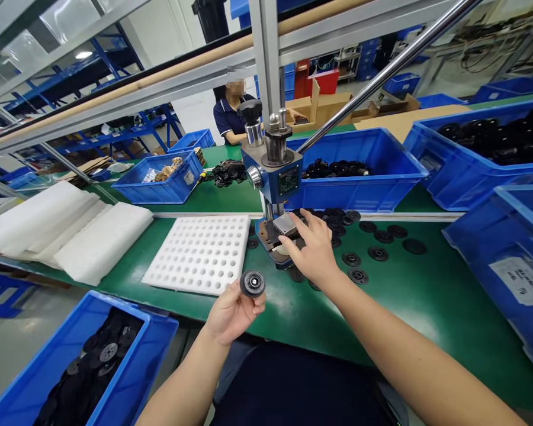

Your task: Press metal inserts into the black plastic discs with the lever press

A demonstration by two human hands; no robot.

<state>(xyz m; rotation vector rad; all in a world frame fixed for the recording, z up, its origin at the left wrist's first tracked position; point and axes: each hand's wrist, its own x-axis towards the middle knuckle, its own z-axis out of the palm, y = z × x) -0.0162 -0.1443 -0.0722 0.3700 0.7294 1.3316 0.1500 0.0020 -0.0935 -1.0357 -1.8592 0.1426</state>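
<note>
The left hand [231,313] is gripping a black wheel [253,284] in front of the foam tray [153,277]. The right hand [313,248] is spreading its fingers at the press [270,171]; whether it's grasping anything, I can't tell. Press loading appears to be underway, seemingly calling for careful alignment. Loose discs [378,254] are crowding the right; bare surface [382,319] is lying nearer.

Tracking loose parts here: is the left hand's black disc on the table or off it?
Off the table: the left hand holds the black disc up, fingers curled beneath.
</note>
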